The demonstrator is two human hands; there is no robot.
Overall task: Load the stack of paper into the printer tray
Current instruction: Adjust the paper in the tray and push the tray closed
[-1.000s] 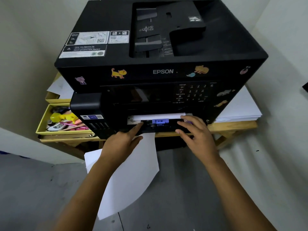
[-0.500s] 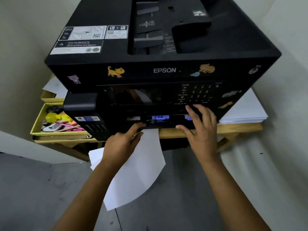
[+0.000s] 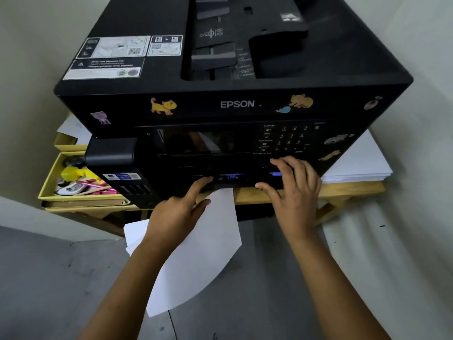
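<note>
Paper [image 3: 196, 253] hanging below the printer [image 3: 235, 104] front, several white sheets drooping toward the floor, pinned under the left hand [image 3: 176, 217]. Left forefinger stretched out onto the tray [image 3: 230, 179] lip at the printer's lower front edge, remaining fingers curled around the sheets. Right hand [image 3: 294, 192] spread loose against the tray front, fingers straight, gripping nothing, close by a blue guide tab [image 3: 277, 174]. Tray nearly flush with the body, so apparently the closing push. Loose sheets not inside, though: next move probably calls for setting them down, or reopening the tray and feeding them in squarely. Spare ream [image 3: 360, 163] lying at the wooden table's [image 3: 343, 190] right edge; yellow box [image 3: 49, 182] of oddments at the left edge.
</note>
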